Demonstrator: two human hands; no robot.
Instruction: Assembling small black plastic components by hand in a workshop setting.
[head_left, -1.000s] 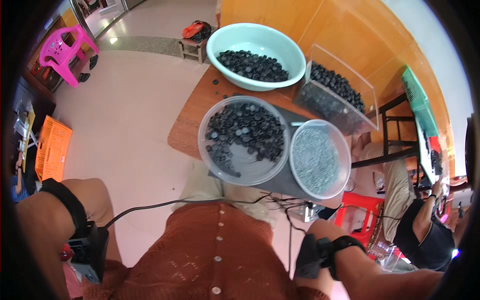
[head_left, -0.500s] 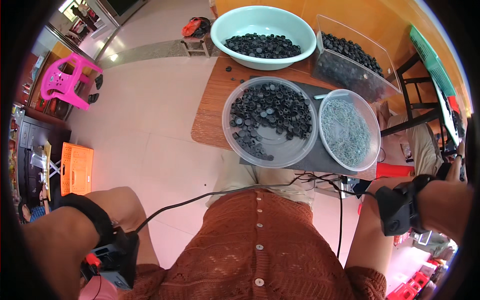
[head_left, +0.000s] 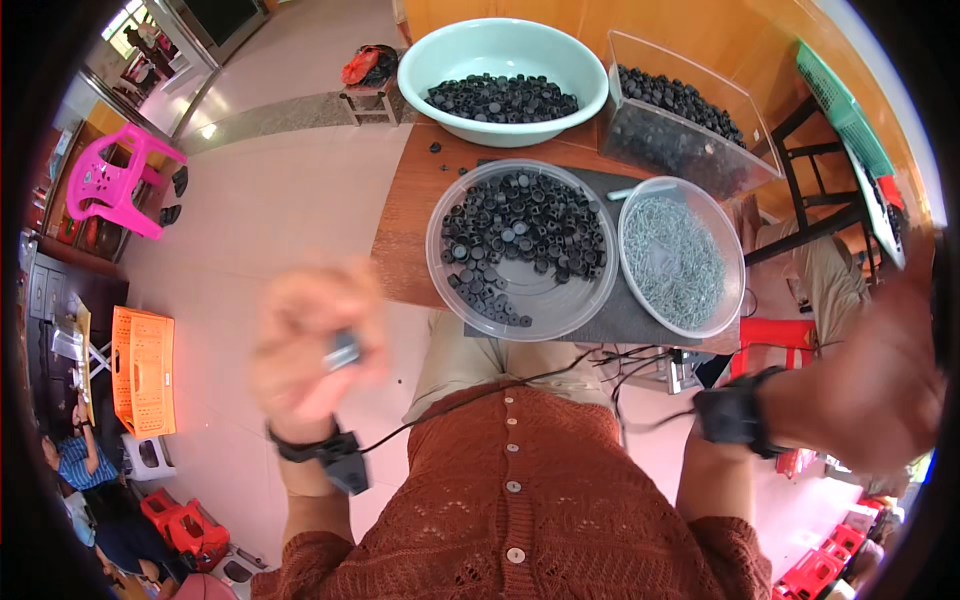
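My left hand [head_left: 310, 335], smeared by motion, is raised left of the table. It is closed on a small dark cap-like piece [head_left: 342, 348] with a pale grey face. At the far right my right hand [head_left: 870, 365] is badly blurred; its fingers and anything in them cannot be made out. Between the hands, on a dark mat, lies a round clear tray [head_left: 545, 312] with many small black caps [head_left: 530, 220]. Touching or nearly touching its right side, a clear bowl [head_left: 738, 265] holds a heap of thin silvery screws or pins [head_left: 672, 265].
Behind stand a pale green basin [head_left: 500, 50] and a clear box [head_left: 690, 165], both holding black caps. Loose caps lie on the wooden table [head_left: 400, 220]. Dark cables [head_left: 590, 365] hang at its front edge. A pink chair [head_left: 120, 180] and an orange crate [head_left: 143, 370] stand left.
My left hand has come up from the lower left into view with the small dark piece. My right hand has come into view at the right edge. The view has shifted slightly.
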